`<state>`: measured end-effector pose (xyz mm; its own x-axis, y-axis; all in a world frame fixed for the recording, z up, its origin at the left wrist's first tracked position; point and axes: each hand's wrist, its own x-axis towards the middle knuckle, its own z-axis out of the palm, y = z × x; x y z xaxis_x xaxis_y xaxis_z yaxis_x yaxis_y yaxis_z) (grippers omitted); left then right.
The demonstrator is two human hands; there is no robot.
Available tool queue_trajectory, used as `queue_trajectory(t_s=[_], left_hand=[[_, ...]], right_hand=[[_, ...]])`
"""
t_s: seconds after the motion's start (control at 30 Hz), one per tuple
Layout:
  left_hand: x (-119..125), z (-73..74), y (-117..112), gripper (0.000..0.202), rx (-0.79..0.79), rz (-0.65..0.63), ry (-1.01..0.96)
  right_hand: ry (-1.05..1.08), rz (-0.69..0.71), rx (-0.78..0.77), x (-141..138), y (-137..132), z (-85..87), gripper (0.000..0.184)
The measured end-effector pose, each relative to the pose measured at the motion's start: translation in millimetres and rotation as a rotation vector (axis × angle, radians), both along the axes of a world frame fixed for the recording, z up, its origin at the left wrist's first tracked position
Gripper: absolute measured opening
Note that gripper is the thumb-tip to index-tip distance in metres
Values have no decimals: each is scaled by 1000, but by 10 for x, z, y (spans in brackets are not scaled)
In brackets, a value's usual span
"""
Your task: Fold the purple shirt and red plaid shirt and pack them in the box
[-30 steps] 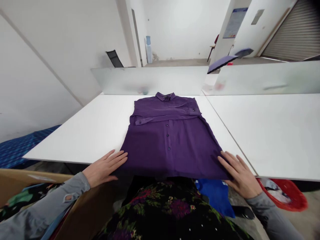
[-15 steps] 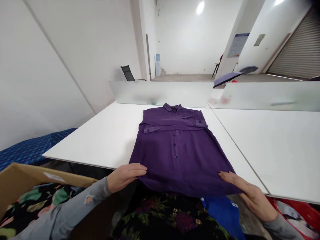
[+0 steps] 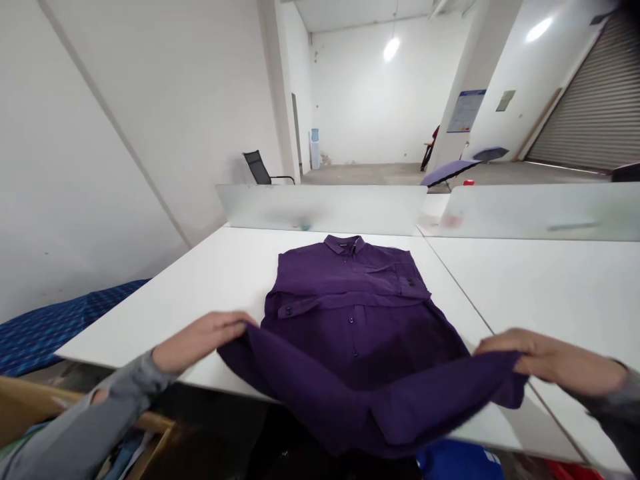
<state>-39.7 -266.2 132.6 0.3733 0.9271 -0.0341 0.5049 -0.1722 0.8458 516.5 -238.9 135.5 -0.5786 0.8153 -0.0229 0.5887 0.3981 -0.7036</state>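
A purple button-up shirt point(image 3: 350, 313) lies face up on the white table point(image 3: 225, 280), collar at the far end, sleeves folded across the chest. My left hand point(image 3: 200, 340) is closed on the shirt's lower left hem corner. My right hand point(image 3: 550, 360) is closed on the lower right hem corner. Both corners are raised off the table, and the hem sags between my hands over the table's near edge.
A second white table point(image 3: 550, 287) adjoins on the right. Frosted divider panels point(image 3: 325, 208) stand along the far edge. A cardboard box point(image 3: 30, 407) sits low at left beside blue patterned cloth point(image 3: 60, 327). A black chair point(image 3: 257, 167) and umbrellas point(image 3: 450, 172) stand beyond.
Both hands went from lying flat on the hem corners to gripping them and lifting the hem up off the table. The camera tilted upward.
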Motion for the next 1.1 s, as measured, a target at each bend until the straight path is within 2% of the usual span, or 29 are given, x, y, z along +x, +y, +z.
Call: queue_trajectory(t_s=[0.07,0.1,0.17,0.2,0.27,0.33,0.37,0.4,0.47,0.53,0.6,0.67,0.7,0.77,0.83,0.87,0.9,1.0,1.1], left_hand=[[-6,160,570,31,-57,124,-183],[7,220,888,31,-97,181,-275],[68,265,1540,27,-181,256,-403],[114,239,1848,24,-232,300,-427],[218,80,2361,23,-271,425,-435],[301,-191,2681,31,-291,494,-422],[320,-344,2761,36,-298,513,-415],[321,-494,2791,42,-303,532,-411],[275,-748,2735,50,-302,553,-409],[200,-914,2591,55,-301,551,-415],[159,-1006,2440,57,-289,535,-354],[192,-1062,2336,49,-176,550,-145],[236,-1086,2309,41,-88,574,-11],[347,-1132,2297,25,90,651,209],[439,-1171,2311,15,186,723,307],[460,-1184,2315,13,200,747,327],[461,-1192,2310,14,213,762,346],[353,-1192,2208,25,206,768,425],[228,-1194,1958,41,158,703,585]], right_hand=[[38,119,-214,-112,561,232,57],[85,90,-250,-161,873,290,53],[213,-101,-239,-256,1511,258,41],[277,-220,-235,-306,1815,168,38],[357,-454,-278,-399,2330,-129,31],[385,-678,-292,-447,2663,-500,28],[412,-729,-292,-438,2753,-680,29],[460,-744,-288,-403,2798,-840,30],[591,-689,-299,-267,2786,-1077,37],[687,-626,-318,-92,2709,-1202,50],[668,-593,-340,41,2642,-1251,59],[569,-641,-314,77,2625,-1266,52],[502,-704,-244,55,2637,-1269,44],[361,-867,52,-41,2691,-1268,32],[220,-991,400,-153,2761,-1265,29],[152,-1030,497,-193,2793,-1264,29],[86,-1063,526,-216,2817,-1263,30],[-57,-1118,409,-182,2792,-1258,38],[-208,-1097,342,-124,2529,-1259,52]])
